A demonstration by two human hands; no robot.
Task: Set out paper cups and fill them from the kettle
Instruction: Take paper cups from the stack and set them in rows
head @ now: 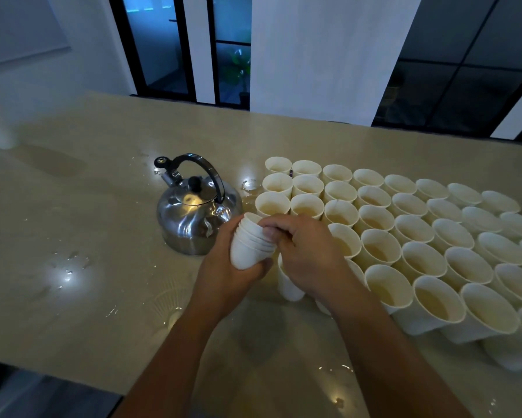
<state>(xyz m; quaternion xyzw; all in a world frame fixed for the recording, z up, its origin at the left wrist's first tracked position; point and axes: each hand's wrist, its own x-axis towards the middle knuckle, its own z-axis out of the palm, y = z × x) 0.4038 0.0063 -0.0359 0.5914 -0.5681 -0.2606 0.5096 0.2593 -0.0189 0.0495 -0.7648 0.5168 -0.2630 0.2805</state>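
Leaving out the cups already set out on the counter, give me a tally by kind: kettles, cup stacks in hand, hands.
Steel kettle: 1
Stack of nested paper cups: 1
Hands: 2, left hand and right hand
Total: 4

I see both forearms entering from the lower edge of the frame and converging just below centre. My left hand (235, 267) sits left of centre, palm turned inward, fingers and thumb wrapped closed around a held stack of cups (252, 242). My right hand (305, 251) lies just right of it, back facing the camera, wrist bent, fingers curled with the fingertips (268, 232) pinching at the stack's upper rim. The two hands touch.
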